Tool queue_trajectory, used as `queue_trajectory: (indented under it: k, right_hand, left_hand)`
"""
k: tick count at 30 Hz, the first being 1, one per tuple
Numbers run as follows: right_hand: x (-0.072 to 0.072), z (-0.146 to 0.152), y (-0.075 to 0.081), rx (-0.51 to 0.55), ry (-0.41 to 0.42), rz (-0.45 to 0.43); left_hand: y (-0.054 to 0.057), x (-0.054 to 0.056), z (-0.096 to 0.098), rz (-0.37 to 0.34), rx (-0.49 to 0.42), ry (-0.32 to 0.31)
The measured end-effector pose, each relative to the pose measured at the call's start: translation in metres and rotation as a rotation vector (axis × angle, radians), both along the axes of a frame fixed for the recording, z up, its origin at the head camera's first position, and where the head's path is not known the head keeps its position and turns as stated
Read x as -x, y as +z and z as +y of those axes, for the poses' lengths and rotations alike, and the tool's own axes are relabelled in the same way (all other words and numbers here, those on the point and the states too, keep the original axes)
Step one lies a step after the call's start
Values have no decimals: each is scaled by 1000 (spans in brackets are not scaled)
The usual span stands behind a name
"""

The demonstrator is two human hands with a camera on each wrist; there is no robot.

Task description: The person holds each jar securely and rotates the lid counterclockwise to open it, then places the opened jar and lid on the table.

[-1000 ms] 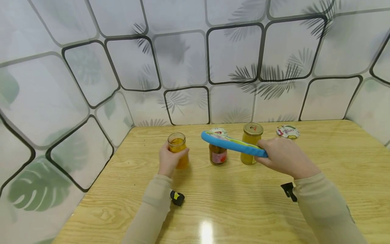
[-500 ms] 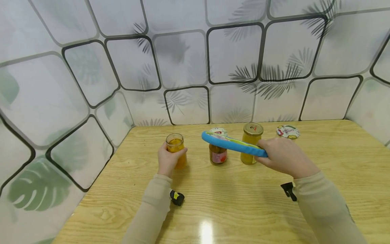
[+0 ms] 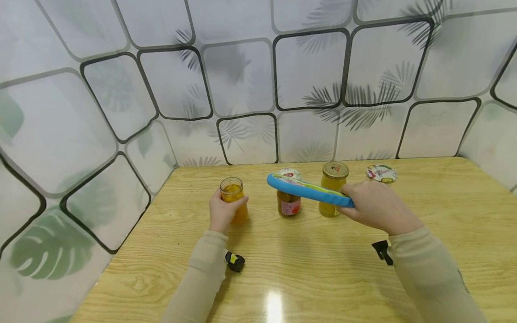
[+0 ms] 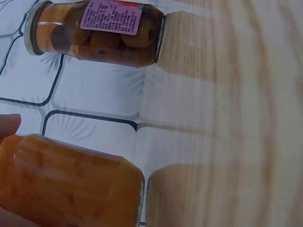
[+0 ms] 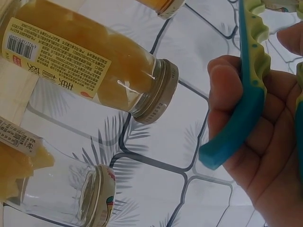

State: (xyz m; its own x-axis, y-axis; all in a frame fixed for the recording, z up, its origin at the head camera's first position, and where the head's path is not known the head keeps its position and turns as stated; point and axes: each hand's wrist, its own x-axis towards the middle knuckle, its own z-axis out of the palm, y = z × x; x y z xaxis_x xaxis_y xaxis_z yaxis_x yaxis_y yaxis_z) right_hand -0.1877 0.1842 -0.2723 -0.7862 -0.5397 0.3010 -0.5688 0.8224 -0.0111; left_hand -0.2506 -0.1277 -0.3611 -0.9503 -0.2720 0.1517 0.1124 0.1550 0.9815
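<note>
My left hand (image 3: 222, 211) grips an uncapped glass jar (image 3: 233, 192) of orange fruit on the table's left half; the thumb lies across its near side. In the left wrist view that jar (image 4: 75, 182) stands low in the frame. My right hand (image 3: 377, 207) holds a blue and yellow-green jar opener (image 3: 308, 192), its inner edges notched in the right wrist view. In the head view the opener overlaps a jar with a pink label (image 3: 291, 207) and a gold-lidded jar of yellow fruit (image 3: 334, 178). Fingers wrap one blue handle (image 5: 246, 111) of the opener.
Behind my right hand shows a patterned jar lid (image 3: 381, 174); its jar (image 5: 52, 184) appears in the right wrist view. Small black items sit beside the left sleeve (image 3: 234, 261) and right sleeve (image 3: 383, 252). A patterned wall covering (image 3: 246, 139) borders the wooden table (image 3: 307, 278).
My left hand and the orange fruit jar have shifted slightly left since the earliest frame. My right hand and the jar opener stay in place.
</note>
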Motion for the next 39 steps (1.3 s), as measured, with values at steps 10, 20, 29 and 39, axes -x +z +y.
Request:
queue_trajectory:
  k: [10,20,29,39]
  right_hand:
    - [1,-2,0,2,-4,-16]
    - [2,-3,0,-31,-18,-27]
    - [4,-3,-1,-29,-21,-45]
    - [10,-5,-7,-24,-8,-77]
  left_hand:
    - [-4,0,-2,-8,-50,-18]
    - [-2,-1,-2,-27,-35,-21]
    - [-10,9,-9,0,140,-32]
    - [7,1,-9,-34,237,21]
